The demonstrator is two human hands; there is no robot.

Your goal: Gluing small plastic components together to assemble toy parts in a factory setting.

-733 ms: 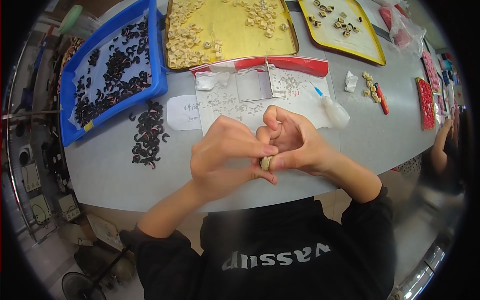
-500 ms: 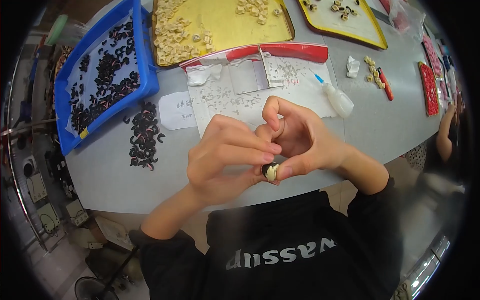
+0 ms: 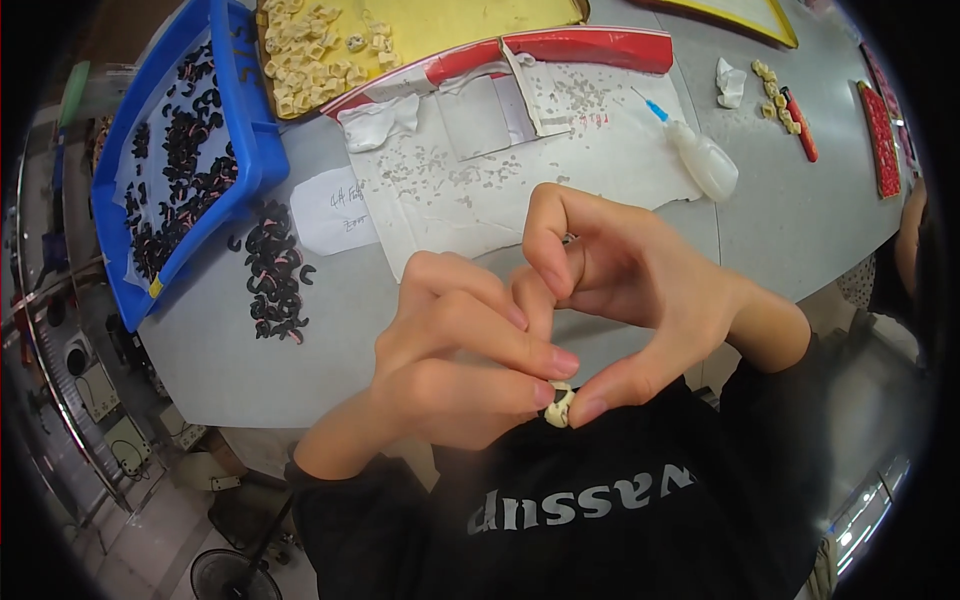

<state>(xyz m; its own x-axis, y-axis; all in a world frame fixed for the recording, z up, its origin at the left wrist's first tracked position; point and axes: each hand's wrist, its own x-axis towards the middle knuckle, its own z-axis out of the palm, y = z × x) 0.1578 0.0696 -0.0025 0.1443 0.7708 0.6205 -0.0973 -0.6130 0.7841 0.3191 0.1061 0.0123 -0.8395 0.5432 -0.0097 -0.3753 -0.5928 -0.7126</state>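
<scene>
Close to my body, above the table's near edge, a small cream-and-black piece (image 3: 559, 408) is held between the fingertips of both hands. My left hand (image 3: 450, 350) pinches it from the left, its other fingers curled. From the right, the thumb of my right hand (image 3: 660, 290) presses against the piece, while that hand's index finger bends above it. My fingers cover part of the piece. Beyond the hands lies a white sheet (image 3: 640, 155) with many tiny grey bits (image 3: 475, 178) scattered on it. A pile of black curved pieces (image 3: 273, 275) rests on the table to the left.
A blue tray (image 3: 262, 150) of black curved pieces stands left. Behind is a yellow tray (image 3: 450, 30) with cream pieces (image 3: 310, 70). To the right lie a needle-tipped bottle (image 3: 708, 165), crumpled tissue (image 3: 730, 83), a red tool (image 3: 801, 125) and a red tray (image 3: 882, 140).
Both hands and the piece have come lower, nearer my body. The piece appears turned, with a dark patch now on its upper side. The view has shifted, so the trays sit higher in it.
</scene>
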